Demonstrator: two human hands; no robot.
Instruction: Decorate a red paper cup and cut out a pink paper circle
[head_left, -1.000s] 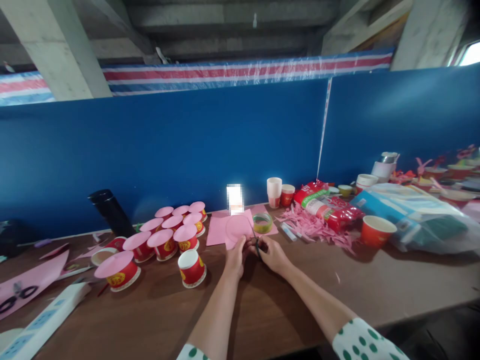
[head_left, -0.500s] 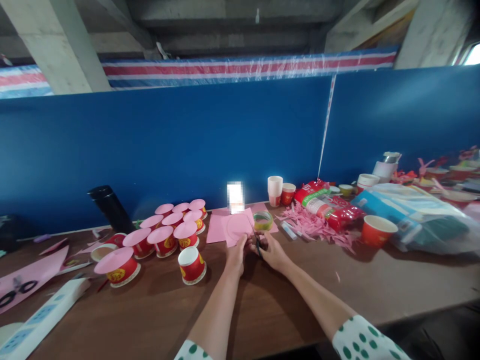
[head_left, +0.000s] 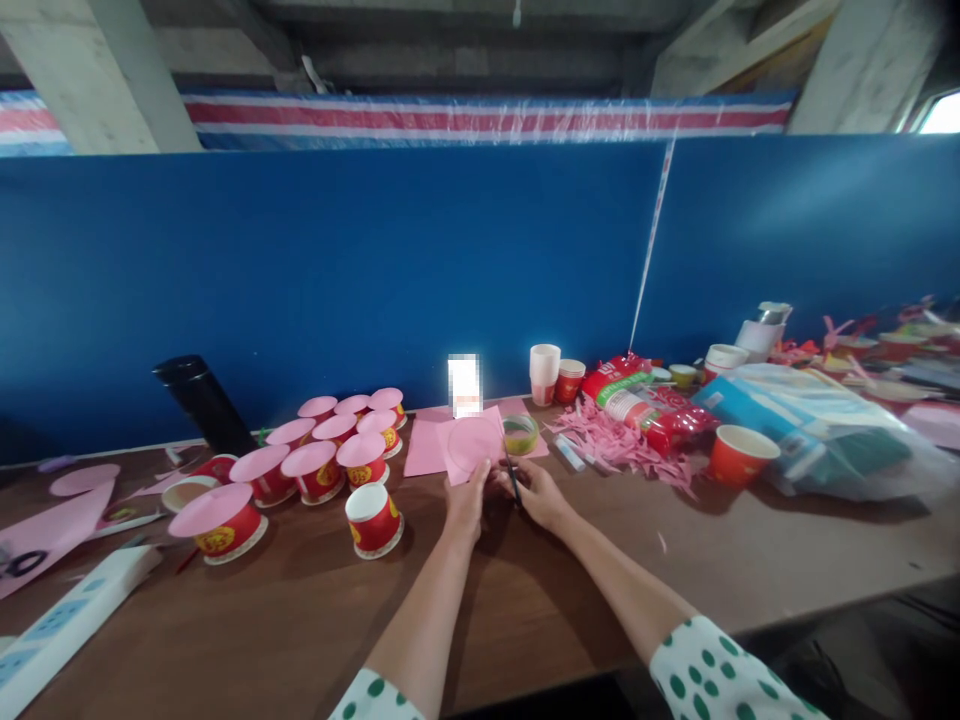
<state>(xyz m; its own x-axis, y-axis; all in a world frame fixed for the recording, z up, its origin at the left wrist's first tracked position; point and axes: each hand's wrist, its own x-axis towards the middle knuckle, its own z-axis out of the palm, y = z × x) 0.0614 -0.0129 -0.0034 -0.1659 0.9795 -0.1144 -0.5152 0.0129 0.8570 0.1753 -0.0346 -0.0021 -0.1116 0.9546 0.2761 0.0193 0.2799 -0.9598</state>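
My left hand point(head_left: 466, 503) is closed on the lower edge of a pink paper sheet point(head_left: 472, 440) that bears a drawn circle. In my right hand point(head_left: 541, 495) is a pair of scissors point(head_left: 513, 482) with dark handles, its blades pointing up beside the sheet's right edge. Whether the blades are on the paper cannot be made out. Behind the held sheet lies more pink paper point(head_left: 424, 445), with a roll of tape point(head_left: 520, 434) on it. A red paper cup point(head_left: 374, 522) stands upside down to the left of my hands.
Several upturned red cups topped with pink discs point(head_left: 311, 470) stand at left, near a black flask point(head_left: 206, 405) and a power strip point(head_left: 71, 625). At right are pink paper strips point(head_left: 626, 445), a red bag point(head_left: 649, 405), an orange cup point(head_left: 741, 455) and a plastic bag point(head_left: 817, 430).
The camera view has shifted slightly, so the table things appear a little further left and higher. My hands keep hold of the sheet and the scissors.
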